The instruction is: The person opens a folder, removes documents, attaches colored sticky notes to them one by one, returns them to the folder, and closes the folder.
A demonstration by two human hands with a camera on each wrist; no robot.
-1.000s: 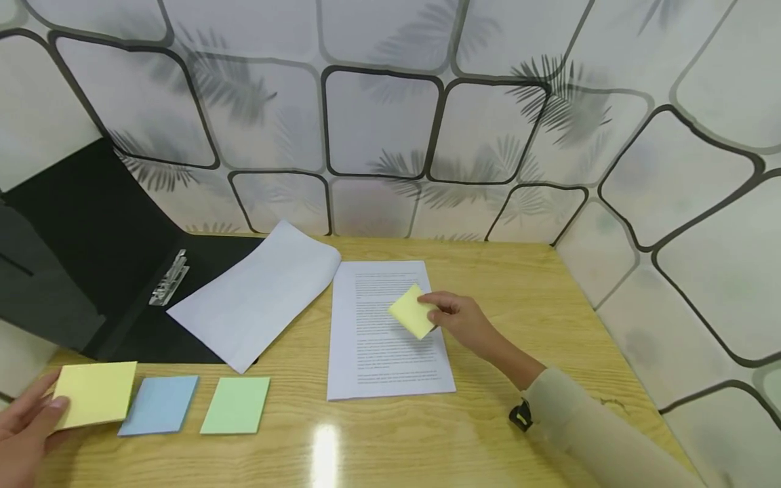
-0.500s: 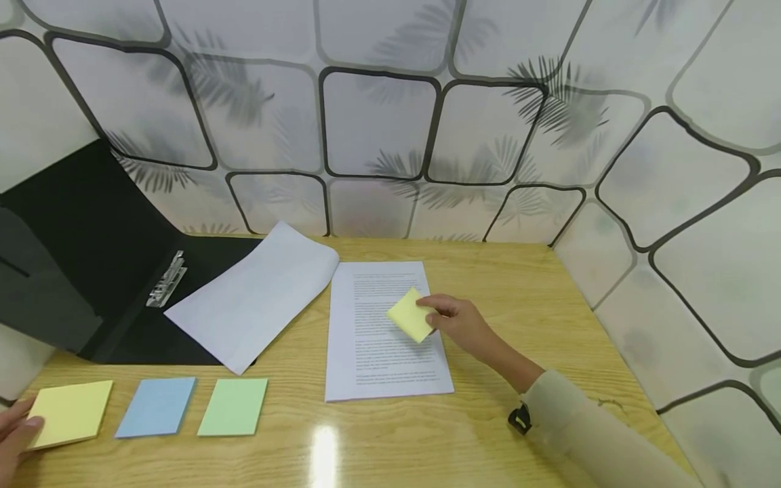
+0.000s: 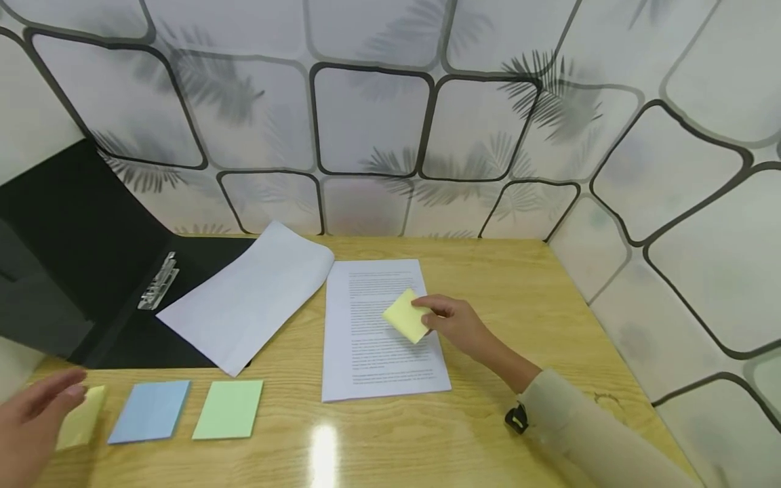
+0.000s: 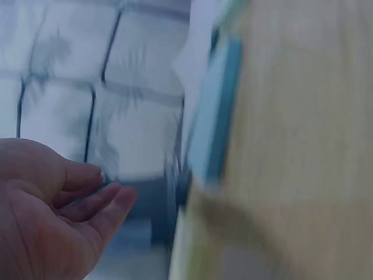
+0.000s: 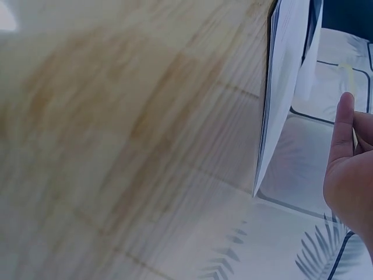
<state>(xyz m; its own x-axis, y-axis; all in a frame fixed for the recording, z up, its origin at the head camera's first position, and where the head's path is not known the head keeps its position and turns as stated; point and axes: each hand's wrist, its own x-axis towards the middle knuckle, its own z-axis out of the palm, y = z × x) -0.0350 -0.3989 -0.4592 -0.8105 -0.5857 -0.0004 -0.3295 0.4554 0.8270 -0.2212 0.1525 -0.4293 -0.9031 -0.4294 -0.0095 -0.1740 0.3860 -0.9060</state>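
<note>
My right hand [image 3: 457, 325] pinches a yellow sticky note [image 3: 403, 315] between thumb and fingers, over a printed sheet [image 3: 372, 359]. In the right wrist view that hand [image 5: 352, 157] shows at the right edge, beside the stack of paper sheets [image 5: 285, 76]. At the lower left of the head view, my left hand [image 3: 36, 420] hovers with nothing in its fingers, partly hiding a yellow sticky note pad [image 3: 85, 420] on the table. A blue pad [image 3: 149, 411] and a green pad [image 3: 228, 410] lie in a row to its right. The left wrist view is blurred; the blue pad [image 4: 215, 114] stands out there.
A black clip folder [image 3: 201, 257] lies spread at the back left, its cover raised against the wall. Blank-looking paper [image 3: 253, 291] rests partly on it, its corner reaching the printed sheet. Patterned walls [image 3: 372, 122] bound the wooden table [image 3: 500, 271] at the back and right.
My left hand moved the yellow pad left and down to the table beside the blue one, then let go and rose over it. My right hand stays nearly still with its note.
</note>
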